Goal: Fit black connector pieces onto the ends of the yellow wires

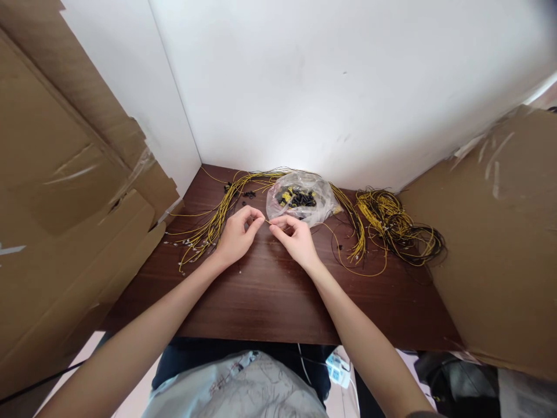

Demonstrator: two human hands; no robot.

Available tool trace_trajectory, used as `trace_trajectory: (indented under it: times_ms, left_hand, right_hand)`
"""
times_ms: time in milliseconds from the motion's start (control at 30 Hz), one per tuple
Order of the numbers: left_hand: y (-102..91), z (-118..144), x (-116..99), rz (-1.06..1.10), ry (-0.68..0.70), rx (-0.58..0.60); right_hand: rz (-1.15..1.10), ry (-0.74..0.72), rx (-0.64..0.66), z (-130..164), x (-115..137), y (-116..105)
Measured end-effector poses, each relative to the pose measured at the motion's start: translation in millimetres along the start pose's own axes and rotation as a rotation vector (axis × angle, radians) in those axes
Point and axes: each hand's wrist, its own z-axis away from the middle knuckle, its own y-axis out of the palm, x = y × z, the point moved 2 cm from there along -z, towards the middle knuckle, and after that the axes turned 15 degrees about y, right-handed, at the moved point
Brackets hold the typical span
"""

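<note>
Pinched between both sets of fingertips, a thin yellow wire spans the small gap between the left hand and right hand above the dark table. Just beyond lies a plastic bag; wire bundles sit far right.

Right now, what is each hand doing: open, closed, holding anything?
Left hand: fingers pinched shut on a thin yellow wire.
Right hand: fingers pinched shut on the same wire's other side.
</note>
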Motion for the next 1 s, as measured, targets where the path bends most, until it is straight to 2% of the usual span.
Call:
trace_trajectory:
  times_ms: [200,500,833,1000]
  left_hand:
    - [-0.3,-0.1,-8.4,-0.095,0.077,0.069]
    - [0.2,-0.5,-8.0,-0.115,0.096,0.113]
    - [-2.5,1.1,-9.4,-0.252,0.156,0.292]
    - [-3.4,1.1,-8.6,-0.244,0.142,0.294]
  right_hand:
    - [-0.013,-0.022,-0.016,1.9,2.0,1.7]
    - [0.161,-0.195,-0.068,4.2,6.3,-2.2]
    - [0.259,-0.191,-0.07,3.8,2.8,-2.3]
    - [0.265,-0.185,-0.072,3.8,3.7,-2.1]
